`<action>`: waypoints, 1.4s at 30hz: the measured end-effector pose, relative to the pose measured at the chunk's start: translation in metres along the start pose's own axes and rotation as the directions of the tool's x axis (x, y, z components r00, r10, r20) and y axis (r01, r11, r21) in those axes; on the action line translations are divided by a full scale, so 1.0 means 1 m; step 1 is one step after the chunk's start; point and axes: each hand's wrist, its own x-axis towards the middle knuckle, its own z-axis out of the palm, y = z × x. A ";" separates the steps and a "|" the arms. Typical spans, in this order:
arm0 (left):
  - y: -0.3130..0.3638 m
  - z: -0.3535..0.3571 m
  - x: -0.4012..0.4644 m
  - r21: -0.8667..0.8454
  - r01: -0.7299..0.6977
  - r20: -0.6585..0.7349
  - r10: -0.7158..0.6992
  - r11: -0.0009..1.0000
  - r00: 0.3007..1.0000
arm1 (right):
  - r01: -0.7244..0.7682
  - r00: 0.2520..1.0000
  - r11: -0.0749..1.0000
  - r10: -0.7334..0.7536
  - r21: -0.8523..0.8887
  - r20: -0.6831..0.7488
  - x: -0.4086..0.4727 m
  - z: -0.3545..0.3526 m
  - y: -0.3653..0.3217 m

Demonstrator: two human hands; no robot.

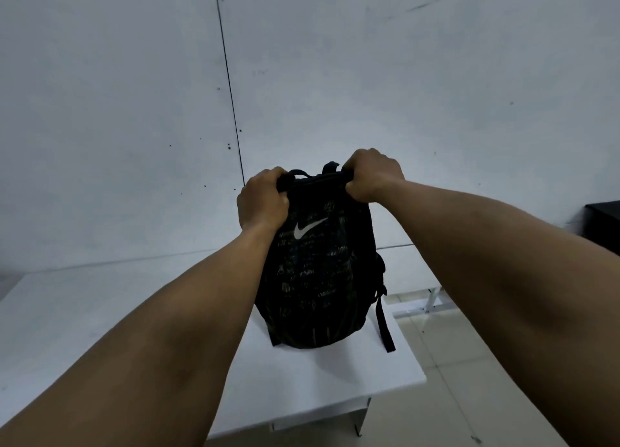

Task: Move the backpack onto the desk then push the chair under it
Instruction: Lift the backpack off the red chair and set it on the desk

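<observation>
- Currently, I am viewing the backpack [318, 275] standing upright near the right end of the desk [100, 312], its base resting on the white top.
- I am seeing the left hand [263, 200] gripping the top left corner of the backpack, fingers curled tight and clamped on the fabric.
- I am seeing the right hand [374, 174] gripping the top right corner, fingers likewise closed and clamped on the fabric by the strap roots.
- Both forearms are reaching forward from the lower corners of the view and converging on the backpack top.
- The backpack is showing its front face toward me, black with faint printed patterns and a white swoosh logo [309, 229] on the upper part.
- One loose strap [384, 325] is hanging down the right side of the backpack, its end lying near the right edge of the desk.
- The carry loop [298, 173] is arching up between the two hands.
- A plain wall [369, 77] is standing directly behind the desk, with a dark vertical seam [229, 87] running down it.
- A tiled floor [469, 346] is showing to the right of the desk.
- A dark object [604, 225] is sitting at the far right edge; I cannot tell what it is.
</observation>
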 end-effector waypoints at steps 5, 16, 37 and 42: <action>-0.012 0.050 0.044 0.033 0.053 0.042 -0.054 0.998 0.998 | 0.024 0.989 0.999 -0.027 0.026 0.143 0.079 0.024 0.022; -0.047 0.151 0.121 0.011 0.075 0.137 -0.076 0.997 0.988 | -0.002 0.941 0.998 -0.017 0.055 0.339 0.216 0.109 0.064; -0.108 0.265 0.243 0.210 0.208 0.098 -0.232 0.955 0.968 | -0.161 0.958 0.976 0.120 0.144 0.259 0.335 0.200 0.072; -0.111 0.271 0.253 0.180 0.207 0.159 -0.236 0.962 0.959 | -0.191 0.973 0.938 0.142 0.289 0.182 0.340 0.211 0.070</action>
